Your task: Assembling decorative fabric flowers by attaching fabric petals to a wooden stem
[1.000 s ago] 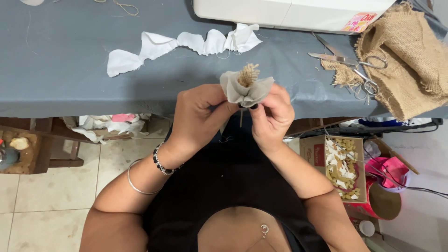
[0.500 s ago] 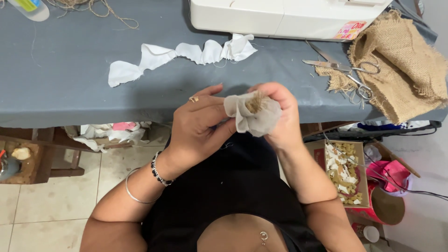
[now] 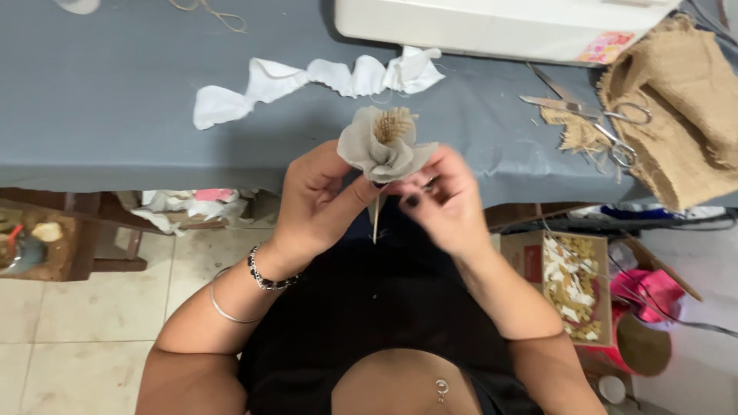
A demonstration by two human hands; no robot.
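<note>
Over a grey-covered table [image 3: 115, 115] carrying a white sewing machine [image 3: 500, 27], a scalloped white fabric strip [image 3: 307, 81], scissors [image 3: 592, 115] and burlap [image 3: 676, 107], above pale floor tiles, the left hand [image 3: 315, 204] and right hand [image 3: 442, 204], raised together at the table's edge, pinch a grey fabric flower [image 3: 384, 146] at its base.

black top | left wrist: beaded bracelet [image 3: 265, 278], thin bangle [image 3: 224, 311] | dark nail polish

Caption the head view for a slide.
Both hands, left hand and right hand, hold a grey fabric flower above the grey table.
</note>
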